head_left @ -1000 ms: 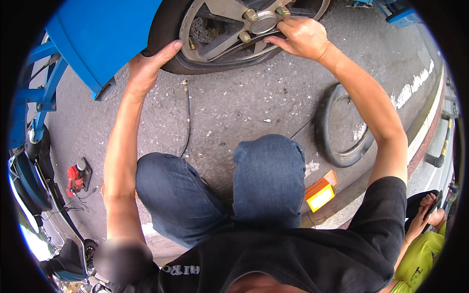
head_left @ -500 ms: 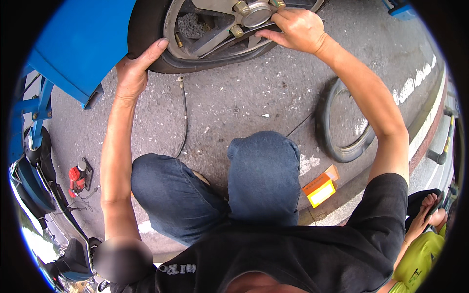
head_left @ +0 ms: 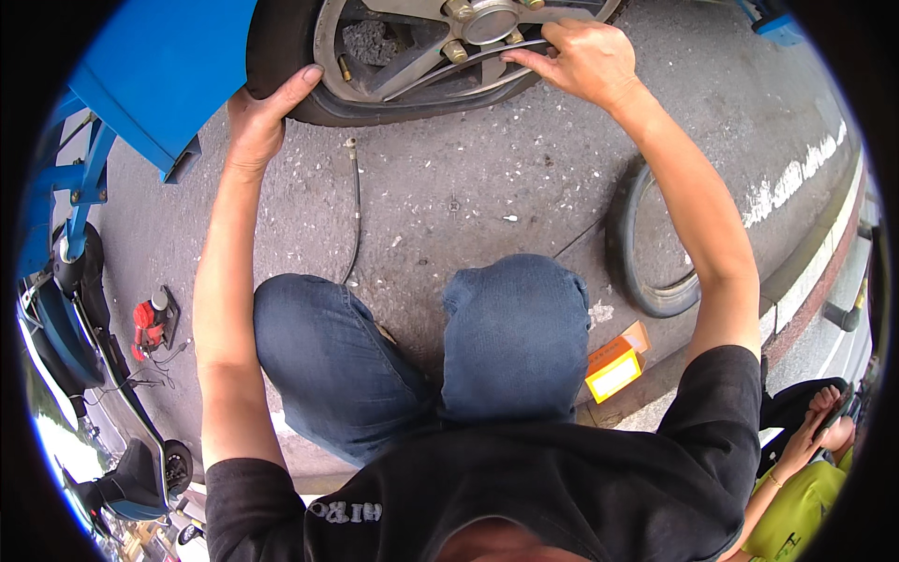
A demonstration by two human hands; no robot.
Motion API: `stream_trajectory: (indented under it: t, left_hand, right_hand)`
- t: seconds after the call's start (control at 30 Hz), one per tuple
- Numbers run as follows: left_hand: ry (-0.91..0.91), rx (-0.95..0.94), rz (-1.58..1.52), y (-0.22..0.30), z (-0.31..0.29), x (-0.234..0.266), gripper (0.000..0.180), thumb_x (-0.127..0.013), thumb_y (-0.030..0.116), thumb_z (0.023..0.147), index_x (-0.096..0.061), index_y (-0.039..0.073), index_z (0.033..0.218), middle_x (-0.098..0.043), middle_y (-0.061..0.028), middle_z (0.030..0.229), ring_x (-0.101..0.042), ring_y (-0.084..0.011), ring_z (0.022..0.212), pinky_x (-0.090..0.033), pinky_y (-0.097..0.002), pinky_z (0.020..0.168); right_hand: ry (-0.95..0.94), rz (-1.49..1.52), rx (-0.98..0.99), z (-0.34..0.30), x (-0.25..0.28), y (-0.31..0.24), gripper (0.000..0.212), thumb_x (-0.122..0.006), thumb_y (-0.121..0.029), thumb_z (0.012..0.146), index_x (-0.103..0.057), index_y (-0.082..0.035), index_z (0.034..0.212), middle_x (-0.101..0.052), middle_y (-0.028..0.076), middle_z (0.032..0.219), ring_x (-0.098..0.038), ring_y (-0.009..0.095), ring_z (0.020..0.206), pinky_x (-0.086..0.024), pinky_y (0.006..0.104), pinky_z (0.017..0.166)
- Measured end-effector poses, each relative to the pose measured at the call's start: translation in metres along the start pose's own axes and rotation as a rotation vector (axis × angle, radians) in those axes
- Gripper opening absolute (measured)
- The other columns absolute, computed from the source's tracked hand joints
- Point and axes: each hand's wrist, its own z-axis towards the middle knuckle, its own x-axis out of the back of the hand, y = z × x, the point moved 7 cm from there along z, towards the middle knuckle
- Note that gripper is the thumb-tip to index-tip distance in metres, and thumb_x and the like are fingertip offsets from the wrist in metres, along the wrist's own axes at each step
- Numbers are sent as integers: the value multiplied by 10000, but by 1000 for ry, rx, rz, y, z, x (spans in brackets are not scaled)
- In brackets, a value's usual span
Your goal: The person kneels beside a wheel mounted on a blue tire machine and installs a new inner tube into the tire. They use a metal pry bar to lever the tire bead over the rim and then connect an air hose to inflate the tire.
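At the top of the view a wheel (head_left: 412,70) with a pale metal rim and brass-coloured nuts carries a black tire (head_left: 281,47). My left hand (head_left: 260,120) grips the tire's left lower side, thumb against the sidewall near the rim, the other fingers hidden behind it. A slim metal tire lever (head_left: 461,64) lies slantwise over the lower spokes. Its left tip meets the rim's lower left edge, and my right hand (head_left: 585,61) is closed round its other end, thumb underneath.
A loose tire (head_left: 623,234) lies on the pavement at right, near an open orange-yellow box (head_left: 615,368). An air hose (head_left: 356,211) runs between wheel and knees. Blue bodywork (head_left: 159,75) borders the wheel; a red tool (head_left: 148,323) and scooter stand left. Another person (head_left: 796,510) sits lower right.
My right hand has shifted slightly right and down with the lever, which now shows more of its length. My left hand still grips the tire in nearly the same place.
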Motion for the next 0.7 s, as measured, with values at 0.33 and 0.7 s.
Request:
stream_trajectory:
  t: [0.33,0.7]
  left_hand:
    - [4,-20,-60,1,0,-3,722,-906,70,771,-551,-25,1391,-637,-135,1357,-629,-238,1229,-482,-380,1106]
    - [45,48,-105,2,0,-3,691,-875,61,794,-549,-27,1397,-641,-143,1363,-629,-240,1240,-480,-388,1114]
  right_hand:
    - [-134,-102,60,16,25,-8,636,-729,-648,847,-607,-84,579,-596,92,531,-650,280,505,-522,355,478]
    - [-132,-20,76,22,19,1,555,-748,-597,818,-674,-74,650,-624,128,576,-655,326,526,-513,422,497]
